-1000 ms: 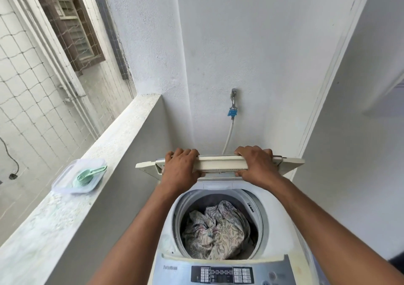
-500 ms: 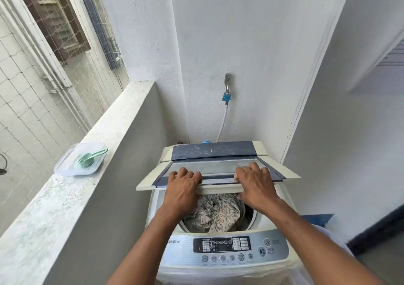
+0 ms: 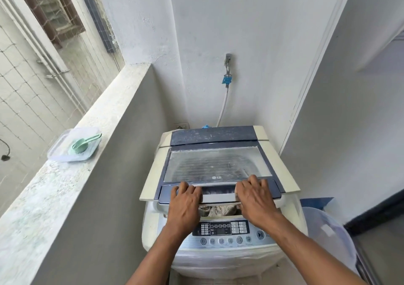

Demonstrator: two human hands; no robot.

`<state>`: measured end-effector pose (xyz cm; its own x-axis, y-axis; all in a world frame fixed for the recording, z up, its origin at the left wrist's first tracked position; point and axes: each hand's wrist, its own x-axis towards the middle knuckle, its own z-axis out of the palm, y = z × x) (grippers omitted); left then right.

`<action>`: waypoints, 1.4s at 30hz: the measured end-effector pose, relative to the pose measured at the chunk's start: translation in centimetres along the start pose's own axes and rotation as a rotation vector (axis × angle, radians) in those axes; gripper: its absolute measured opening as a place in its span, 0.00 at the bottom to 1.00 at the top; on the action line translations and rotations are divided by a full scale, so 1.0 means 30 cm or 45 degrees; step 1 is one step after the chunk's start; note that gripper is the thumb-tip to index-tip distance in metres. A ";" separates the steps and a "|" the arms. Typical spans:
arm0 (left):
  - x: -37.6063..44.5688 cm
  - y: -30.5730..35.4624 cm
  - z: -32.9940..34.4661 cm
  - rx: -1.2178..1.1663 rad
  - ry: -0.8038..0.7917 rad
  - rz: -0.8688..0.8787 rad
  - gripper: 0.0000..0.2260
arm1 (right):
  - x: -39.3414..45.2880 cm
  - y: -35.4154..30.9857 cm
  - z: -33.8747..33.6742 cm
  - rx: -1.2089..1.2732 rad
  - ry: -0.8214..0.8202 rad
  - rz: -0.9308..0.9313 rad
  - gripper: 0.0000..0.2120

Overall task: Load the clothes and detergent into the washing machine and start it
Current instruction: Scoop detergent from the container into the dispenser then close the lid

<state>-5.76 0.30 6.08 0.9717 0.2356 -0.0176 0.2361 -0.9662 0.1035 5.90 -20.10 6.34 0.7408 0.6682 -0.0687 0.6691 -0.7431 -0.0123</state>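
A white top-load washing machine (image 3: 153, 225) stands in a corner, its cream-and-blue lid (image 3: 215, 162) almost flat, with a narrow gap left at the front. Through that gap I see a strip of patterned clothes (image 3: 218, 210) in the drum. My left hand (image 3: 184, 203) and my right hand (image 3: 255, 197) both grip the lid's front edge, fingers over the top. The control panel (image 3: 220, 230) with buttons lies just below my hands. A clear detergent box (image 3: 65, 153) with a green scoop (image 3: 82, 145) sits on the ledge to the left.
A stone ledge (image 3: 43, 197) runs along the left under a netted opening. A tap with a white hose (image 3: 225, 101) is on the back wall. A translucent plastic basket (image 3: 328, 241) stands right of the machine, against the right-hand wall.
Both hands have brought the lid down from upright and folded to nearly flat over the drum. The clothes, fully visible before, now show only through the front gap.
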 end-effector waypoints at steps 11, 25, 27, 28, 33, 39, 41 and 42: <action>-0.035 0.009 0.117 0.031 -0.201 -0.034 0.22 | -0.031 -0.018 0.100 -0.070 -0.175 -0.074 0.27; -0.060 -0.001 0.211 -0.096 -0.187 -0.096 0.26 | -0.028 -0.028 0.175 0.053 -0.195 -0.001 0.17; -0.063 -0.006 0.212 -0.118 -0.192 -0.102 0.26 | -0.023 -0.026 0.185 0.064 -0.191 -0.001 0.17; -0.062 -0.007 0.208 -0.124 -0.201 -0.107 0.26 | -0.021 -0.025 0.190 0.067 -0.193 -0.001 0.16; -0.040 0.004 0.180 -0.113 -0.225 -0.136 0.28 | -0.011 -0.025 0.203 0.069 -0.194 0.001 0.14; -0.048 0.005 0.200 -0.099 -0.169 -0.125 0.28 | -0.007 -0.024 0.207 0.101 -0.190 0.013 0.13; -0.056 0.004 0.206 -0.101 -0.152 -0.117 0.27 | -0.008 -0.023 0.210 0.120 -0.177 0.021 0.13; -0.061 0.002 0.208 -0.100 -0.147 -0.106 0.27 | -0.009 -0.024 0.212 0.132 -0.170 0.027 0.13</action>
<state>-7.47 -0.85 -0.08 0.9441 0.2968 -0.1432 0.3193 -0.9316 0.1739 4.84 -19.99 0.03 0.7356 0.6468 -0.2015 0.6387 -0.7613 -0.1121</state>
